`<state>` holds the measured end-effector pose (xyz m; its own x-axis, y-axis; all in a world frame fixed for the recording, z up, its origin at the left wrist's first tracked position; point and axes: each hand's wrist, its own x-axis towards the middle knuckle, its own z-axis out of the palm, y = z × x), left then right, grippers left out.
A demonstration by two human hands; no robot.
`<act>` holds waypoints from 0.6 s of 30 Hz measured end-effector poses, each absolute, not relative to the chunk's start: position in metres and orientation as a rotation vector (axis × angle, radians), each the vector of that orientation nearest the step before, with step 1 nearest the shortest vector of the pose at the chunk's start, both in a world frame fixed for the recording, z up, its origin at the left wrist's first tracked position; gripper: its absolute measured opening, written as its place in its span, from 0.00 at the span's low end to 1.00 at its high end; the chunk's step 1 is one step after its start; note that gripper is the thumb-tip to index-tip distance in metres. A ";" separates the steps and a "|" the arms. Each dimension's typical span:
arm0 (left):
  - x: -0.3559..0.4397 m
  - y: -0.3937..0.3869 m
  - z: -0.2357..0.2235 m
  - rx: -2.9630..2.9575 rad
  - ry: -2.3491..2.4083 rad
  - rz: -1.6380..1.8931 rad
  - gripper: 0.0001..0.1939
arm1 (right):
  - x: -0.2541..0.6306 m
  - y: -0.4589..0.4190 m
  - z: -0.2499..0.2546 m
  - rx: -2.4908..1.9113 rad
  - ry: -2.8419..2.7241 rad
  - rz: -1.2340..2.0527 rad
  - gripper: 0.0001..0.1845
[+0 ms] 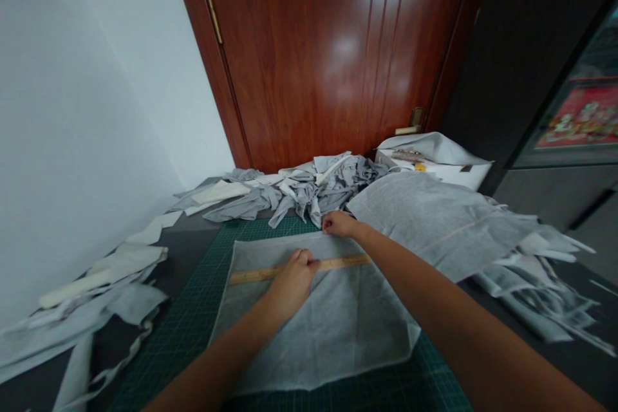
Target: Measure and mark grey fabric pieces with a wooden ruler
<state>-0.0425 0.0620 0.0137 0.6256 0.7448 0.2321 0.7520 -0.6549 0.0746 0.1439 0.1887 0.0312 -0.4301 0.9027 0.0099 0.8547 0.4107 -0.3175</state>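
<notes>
A grey fabric sheet (333, 328) lies flat on a green cutting mat (193, 315). Across its far part rests a wooden ruler (251, 275). My left hand (293, 281) presses down on the ruler near its middle, fingers curled together on it. My right hand (339, 224) is closed in a pinch at the sheet's far edge, just beyond the ruler; what it holds is too small to make out.
A heap of grey fabric scraps (309, 190) lies at the back before a wooden door (328, 45). A large grey sheet (434, 219) spreads at right, a white box (434, 161) behind it. White and grey strips (96, 283) line the left wall.
</notes>
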 end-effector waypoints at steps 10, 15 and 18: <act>-0.046 0.026 0.013 -2.867 -1.352 -0.369 0.16 | 0.146 0.193 0.027 -1.547 -2.488 0.407 0.11; -0.046 0.006 0.016 -2.881 -1.372 -0.278 0.17 | 0.147 0.194 0.026 -1.541 -2.489 0.402 0.11; -0.045 -0.005 0.017 -2.893 -1.367 -0.264 0.19 | 0.146 0.194 0.026 -1.542 -2.487 0.397 0.11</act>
<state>-0.0452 -0.0047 0.0175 0.6245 0.7720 0.1186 0.7606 -0.6356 0.1321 0.1464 0.1942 0.0258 -0.4420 0.8968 0.0190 0.8464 0.4240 -0.3222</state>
